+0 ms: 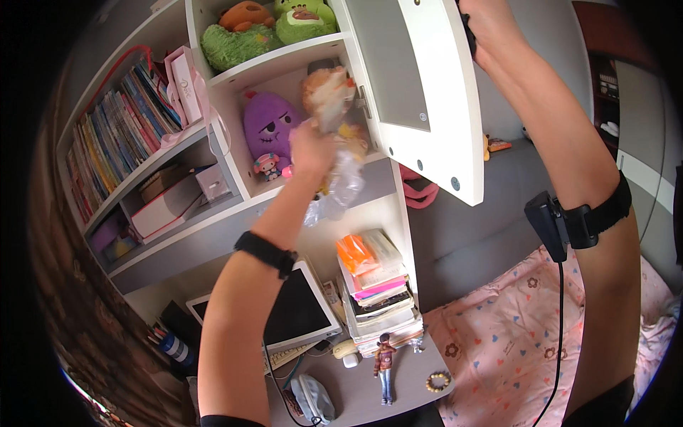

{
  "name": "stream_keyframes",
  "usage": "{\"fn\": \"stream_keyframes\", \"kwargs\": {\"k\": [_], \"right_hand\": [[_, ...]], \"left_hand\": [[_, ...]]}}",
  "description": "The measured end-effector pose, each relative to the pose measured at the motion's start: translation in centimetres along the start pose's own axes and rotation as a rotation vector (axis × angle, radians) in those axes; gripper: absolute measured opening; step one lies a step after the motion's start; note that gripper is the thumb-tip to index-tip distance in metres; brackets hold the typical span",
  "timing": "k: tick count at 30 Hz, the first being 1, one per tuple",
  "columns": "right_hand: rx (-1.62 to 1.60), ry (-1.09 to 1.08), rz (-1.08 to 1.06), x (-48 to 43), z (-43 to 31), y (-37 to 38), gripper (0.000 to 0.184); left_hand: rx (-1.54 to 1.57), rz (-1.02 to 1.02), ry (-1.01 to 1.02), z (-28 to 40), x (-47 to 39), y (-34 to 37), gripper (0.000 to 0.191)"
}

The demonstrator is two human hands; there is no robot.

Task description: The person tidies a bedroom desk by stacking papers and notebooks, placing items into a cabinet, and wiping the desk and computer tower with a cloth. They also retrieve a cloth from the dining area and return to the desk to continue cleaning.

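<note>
My left hand [314,149], blurred by motion, reaches into the middle compartment of a white cabinet [277,69]. It grips a clear plastic bag [344,179] with a pale orange and yellow thing [328,93] in or against it; blur hides what that is. Just left of this hand sits a purple eggplant-shaped plush [269,123], with a small pink-eared figurine [267,166] before it. At the top edge, my right hand [488,26] holds the outer edge of the open white cabinet door [453,107], by a black part; its fingertips are out of sight.
Green plush toys [307,24] fill the compartment above. Books [122,128] line the left shelf. Below, a desk [363,395] bears a monitor [299,309], a tall stack of books and papers [379,309], a doll [385,368], a bead bracelet [437,381] and a pouch [312,397].
</note>
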State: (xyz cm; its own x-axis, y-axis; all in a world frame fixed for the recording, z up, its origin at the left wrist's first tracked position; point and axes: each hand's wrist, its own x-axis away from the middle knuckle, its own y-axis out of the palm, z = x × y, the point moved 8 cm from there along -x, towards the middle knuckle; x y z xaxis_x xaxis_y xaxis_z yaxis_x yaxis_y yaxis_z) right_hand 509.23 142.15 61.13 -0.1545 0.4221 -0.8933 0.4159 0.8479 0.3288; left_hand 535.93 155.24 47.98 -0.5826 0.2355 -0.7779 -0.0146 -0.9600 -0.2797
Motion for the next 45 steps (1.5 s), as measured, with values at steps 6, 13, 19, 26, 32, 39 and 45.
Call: {"fn": "stream_keyframes", "kwargs": {"k": [6,13,19,26,32,39,45], "right_hand": [[-0.067,0.01,-0.073,0.8,-0.3,0.8,0.032],[-0.069,-0.027,-0.089,0.5,-0.3,0.2,0.031],[-0.085,0.01,-0.075,0.0,0.2,-0.1,0.029],[-0.106,0.045,-0.023,0.0,0.3,-0.1,0.03],[-0.002,0.035,0.037,0.4,-0.1,0.0,0.032],[0.045,0.025,-0.061,-0.5,0.2,-1.4,0.034],[0.096,-0.029,-0.012,-0.4,0.4,-1.3,0.038]], "left_hand": [[-0.336,-0.028,-0.014,1.9,-2.6,4.9,0.036],[-0.474,-0.11,-0.045,-0.2,-6.0,8.3,0.034],[-0.491,-0.191,0.289,4.0,-1.3,4.5,0.038],[-0.932,-0.304,0.679,1.1,8.3,2.9,0.05],[-0.986,-0.197,0.698,1.4,5.6,6.2,0.052],[-0.85,0.034,0.838,1.1,10.4,-2.0,0.037],[-0.813,0.169,0.712,0.1,7.5,-5.4,0.035]]}}
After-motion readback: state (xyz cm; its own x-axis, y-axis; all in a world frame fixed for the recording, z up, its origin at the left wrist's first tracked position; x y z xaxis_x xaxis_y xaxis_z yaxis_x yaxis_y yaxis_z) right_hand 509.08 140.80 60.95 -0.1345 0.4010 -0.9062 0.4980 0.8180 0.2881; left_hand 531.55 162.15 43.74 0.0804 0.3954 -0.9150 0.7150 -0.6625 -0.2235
